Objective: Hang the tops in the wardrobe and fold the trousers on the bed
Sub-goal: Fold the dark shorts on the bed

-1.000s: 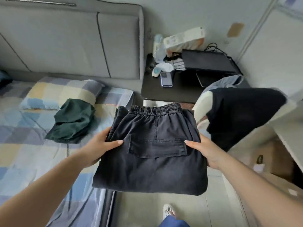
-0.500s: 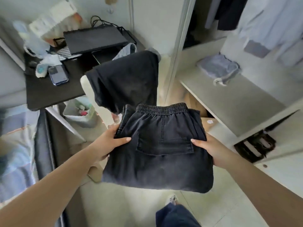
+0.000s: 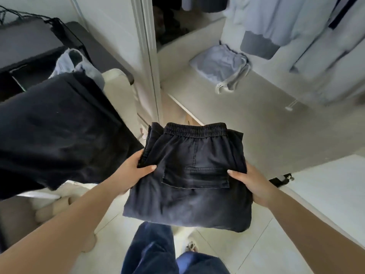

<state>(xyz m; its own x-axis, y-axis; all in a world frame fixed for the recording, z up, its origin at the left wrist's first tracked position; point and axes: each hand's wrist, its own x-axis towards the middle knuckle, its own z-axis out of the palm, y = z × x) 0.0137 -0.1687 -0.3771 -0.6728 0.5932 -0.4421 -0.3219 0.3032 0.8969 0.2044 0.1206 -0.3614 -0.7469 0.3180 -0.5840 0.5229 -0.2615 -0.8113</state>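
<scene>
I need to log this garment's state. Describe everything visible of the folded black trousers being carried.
The folded black trousers look like faded, washed cotton, with a gathered elastic waistband at the far edge and a patch pocket facing up. They are folded into a flat, thick bundle, held level in the air before the wardrobe shelf. The left hand and right hand grip its sides, thumbs on top.

No legible text anywhere.
</scene>
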